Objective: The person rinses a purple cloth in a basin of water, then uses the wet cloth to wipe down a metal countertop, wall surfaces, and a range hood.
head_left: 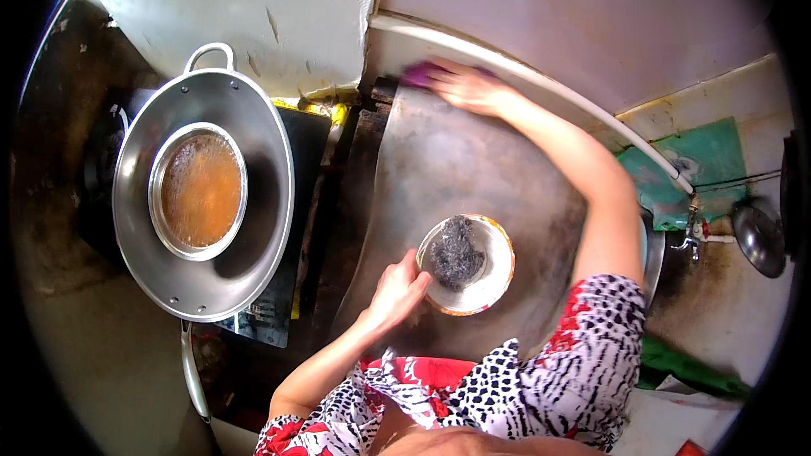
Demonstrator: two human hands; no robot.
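Observation:
My left hand (400, 285) grips the rim of a round white bowl (494, 278) with an orange-patterned edge. Inside the bowl lies a grey steel-wool scourer (457, 256). With my arm stretched out, my right hand (467, 87) presses a purple cloth (419, 74) against the far edge of the worn metal countertop (437, 158), beside the wall. Part of the cloth is hidden under my fingers. Dark stains and a dull, smeared sheen cover the countertop.
To the left a large steel wok (260, 215) sits on a dark cooktop (307, 139), its long handle (193, 367) pointing towards me. Within it is a pan of orange-brown liquid (203, 193). A white pipe (538, 79) crosses the wall to a tap (690, 240); a metal ladle (757, 234) hangs nearby.

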